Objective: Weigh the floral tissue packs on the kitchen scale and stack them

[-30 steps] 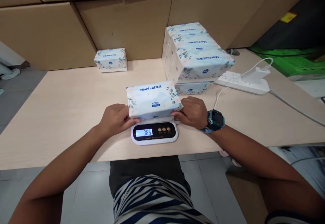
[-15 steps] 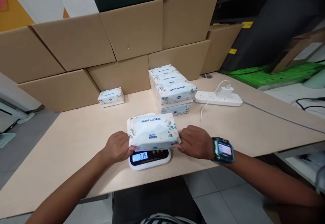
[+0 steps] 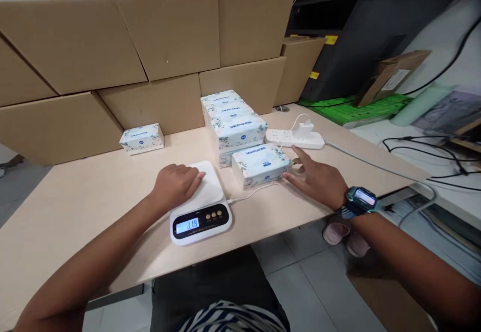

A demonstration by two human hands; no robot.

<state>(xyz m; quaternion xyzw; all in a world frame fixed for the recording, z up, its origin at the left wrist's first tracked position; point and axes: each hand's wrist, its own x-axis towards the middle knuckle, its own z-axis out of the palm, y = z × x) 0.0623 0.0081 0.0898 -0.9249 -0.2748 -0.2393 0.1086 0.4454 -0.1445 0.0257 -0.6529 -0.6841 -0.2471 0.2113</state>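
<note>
A white kitchen scale [image 3: 203, 224] with a lit display lies near the table's front edge. My left hand [image 3: 176, 184] is curled closed on or just over its white platform, and I see nothing held in it. Right of the scale, a tissue pack [image 3: 263, 164] in floral wrapping rests on the table. My right hand [image 3: 319, 179] is at the pack's right end, fingers apart, the fingertips at or very close to the wrapping. Behind that pack is a stack of similar tissue packs [image 3: 236, 126]. Another single tissue pack [image 3: 142, 139] sits at the back left.
Cardboard boxes [image 3: 169, 36] form a wall along the table's back. A white power strip [image 3: 295, 139] with a plugged-in adapter lies at the right, its grey cable running over the table edge. A thin white cable [image 3: 255, 190] leads from the scale past the front tissue pack.
The tissue pack held in both hands over the scale is now on the table to its right. My right hand has loosened from it; my left hand stays by the scale. The view has shifted right.
</note>
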